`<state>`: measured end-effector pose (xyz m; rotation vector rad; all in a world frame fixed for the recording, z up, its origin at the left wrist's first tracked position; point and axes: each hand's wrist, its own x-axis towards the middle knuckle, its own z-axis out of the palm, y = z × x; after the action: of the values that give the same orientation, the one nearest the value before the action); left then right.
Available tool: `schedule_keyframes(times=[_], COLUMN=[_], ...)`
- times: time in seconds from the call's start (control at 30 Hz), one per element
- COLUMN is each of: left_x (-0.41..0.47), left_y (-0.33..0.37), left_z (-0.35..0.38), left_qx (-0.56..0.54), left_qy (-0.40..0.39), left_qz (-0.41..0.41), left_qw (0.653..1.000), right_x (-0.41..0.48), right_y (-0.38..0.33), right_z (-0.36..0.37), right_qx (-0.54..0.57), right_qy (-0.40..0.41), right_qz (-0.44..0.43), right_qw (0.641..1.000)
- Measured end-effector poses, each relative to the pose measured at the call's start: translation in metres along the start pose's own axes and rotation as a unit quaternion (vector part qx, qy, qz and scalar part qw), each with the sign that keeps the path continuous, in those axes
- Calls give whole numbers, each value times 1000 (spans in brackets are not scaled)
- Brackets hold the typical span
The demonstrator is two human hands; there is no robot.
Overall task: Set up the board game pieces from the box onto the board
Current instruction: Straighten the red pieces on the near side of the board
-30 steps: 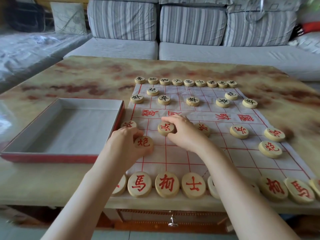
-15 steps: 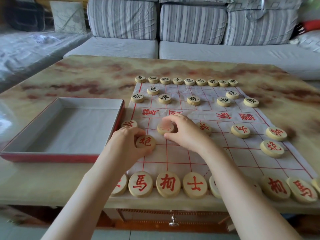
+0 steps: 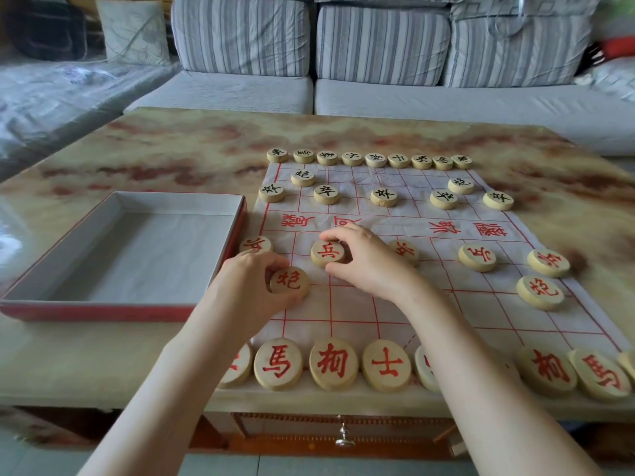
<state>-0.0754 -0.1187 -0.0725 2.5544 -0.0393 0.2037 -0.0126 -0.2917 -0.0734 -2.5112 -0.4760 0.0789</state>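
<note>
Wooden cannon sits pinched in my left hand, soldier in my right hand, both on the board.

The board is lying toward the table's near right corner, and the box is sitting just beside its left edge. The far row is lining the board's far edge, the near row its near edge. My left hand is holding the cannon piece by the left edge; my right hand is holding the soldier piece just behind it, rightward.
</note>
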Motion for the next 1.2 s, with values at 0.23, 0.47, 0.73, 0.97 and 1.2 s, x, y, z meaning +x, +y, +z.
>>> schedule_keyframes(times=[0.23, 0.47, 0.73, 0.97, 1.2], left_x=[1, 9, 34, 37, 39], left_y=[0, -2, -33, -43, -41], left_z=[0, -15, -23, -18, -14], left_qx=[0, -37, 100, 138, 145], left_qy=[-1, 91, 77, 40, 74], left_qz=[-3, 0, 48, 70, 71], left_qw=[1000, 995, 991, 987, 984], right_x=[-2, -11, -30, -34, -32], right_y=[-1, 6, 49, 59, 63], right_z=[-1, -33, -59, -56, -53], right_qx=[-14, 28, -2, -9, -21], right_qy=[-12, 39, 63, 21, 70], right_qz=[5, 2, 102, 93, 92], right_qw=[1000, 999, 993, 995, 993])
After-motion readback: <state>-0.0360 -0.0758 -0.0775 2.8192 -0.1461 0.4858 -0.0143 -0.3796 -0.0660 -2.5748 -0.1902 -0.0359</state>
